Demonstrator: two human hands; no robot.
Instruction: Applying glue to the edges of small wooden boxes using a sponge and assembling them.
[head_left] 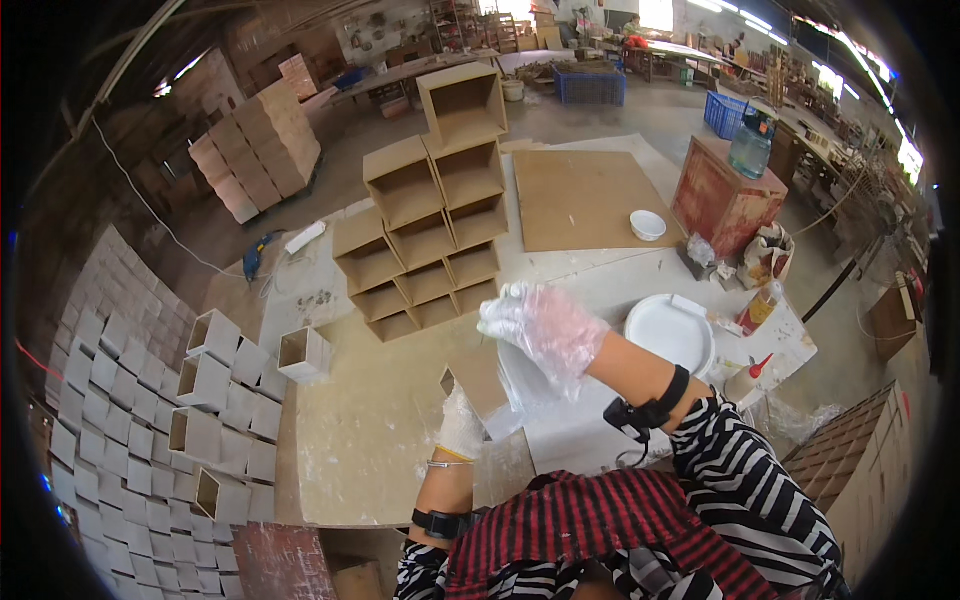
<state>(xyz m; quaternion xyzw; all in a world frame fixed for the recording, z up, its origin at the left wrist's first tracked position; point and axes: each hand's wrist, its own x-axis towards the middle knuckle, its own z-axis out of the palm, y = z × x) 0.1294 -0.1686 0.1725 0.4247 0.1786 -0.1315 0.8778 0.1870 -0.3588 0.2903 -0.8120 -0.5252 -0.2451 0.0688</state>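
A small open wooden box [472,372] is tilted over the near part of the work table. My left hand [461,425], in a white glove, is closed on its near left side, and part of its fingers is hidden by the box. The box's right side looks white and glossy. Above and right of it is my right hand [553,335], in a clear plastic glove over a white one. Its fingers are bent together; whatever they hold is hidden. A round white tray [668,338] of white liquid lies to the right, beyond my right forearm.
Stacked open boxes [413,225] rise at the table's far side. Many pale boxes [130,425] fill the left, beside a single box [304,354]. A brown board [590,200] with a white bowl [648,225] lies far right. A red-tipped bottle [745,380] stands near the right edge.
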